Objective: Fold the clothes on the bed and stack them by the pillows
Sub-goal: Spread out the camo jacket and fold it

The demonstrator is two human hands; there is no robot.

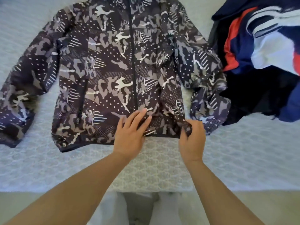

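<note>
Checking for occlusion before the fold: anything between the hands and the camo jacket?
Nothing visible. The left hand rests flat on the camo jacket near its hem; the right hand pinches the hem. The clothes pile lies off to the right.

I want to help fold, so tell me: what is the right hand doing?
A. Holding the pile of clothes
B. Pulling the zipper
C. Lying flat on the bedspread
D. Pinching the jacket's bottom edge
D: the right hand curls its fingers round the hem of the camouflage jacket.
</note>
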